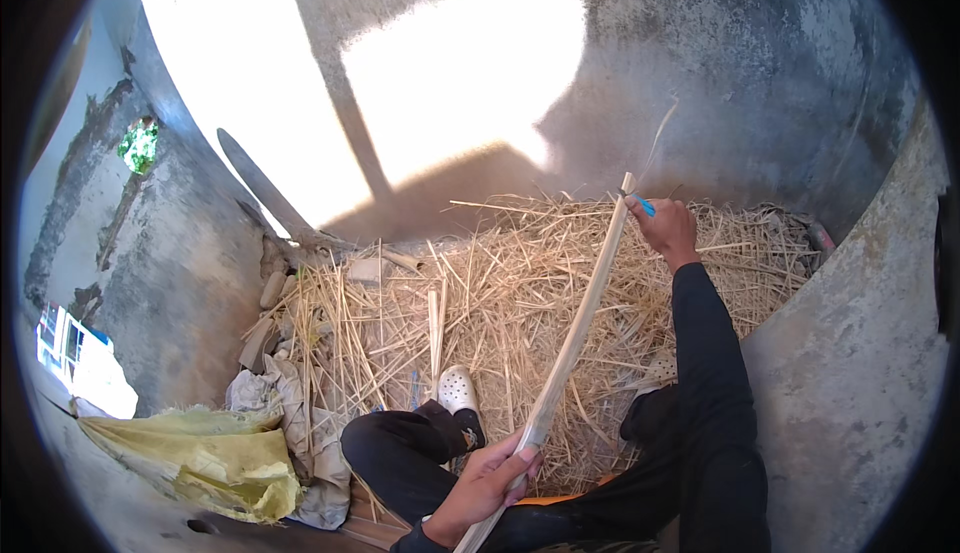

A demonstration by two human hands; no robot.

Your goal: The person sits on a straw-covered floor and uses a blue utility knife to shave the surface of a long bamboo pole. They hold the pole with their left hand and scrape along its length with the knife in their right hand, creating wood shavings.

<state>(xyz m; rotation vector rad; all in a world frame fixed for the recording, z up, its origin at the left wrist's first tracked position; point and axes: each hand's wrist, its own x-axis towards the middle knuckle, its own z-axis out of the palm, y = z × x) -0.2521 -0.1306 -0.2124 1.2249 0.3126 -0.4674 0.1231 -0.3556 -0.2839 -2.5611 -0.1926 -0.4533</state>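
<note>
A long, pale strip of split wood, bamboo by its look [575,338], slants from the bottom of the view up toward the wall. My left hand [492,481] is closed around its lower part, near my lap. Out at the far end, my right hand [668,231] grips a small knife with a blue handle [645,207]. Its dark blade touches the strip just below the tip, though fingers and strip partly hide it. A thin curled shaving [658,138] rises beside that tip, against the wall behind.
Straw-like shavings [520,283] cover the ground between my feet and the concrete wall [700,83]. A white clog [457,390] is on my left foot. Yellow sacking [200,458] and grey cloth [315,453] lie at left. A concrete slab [860,353] borders my right side.
</note>
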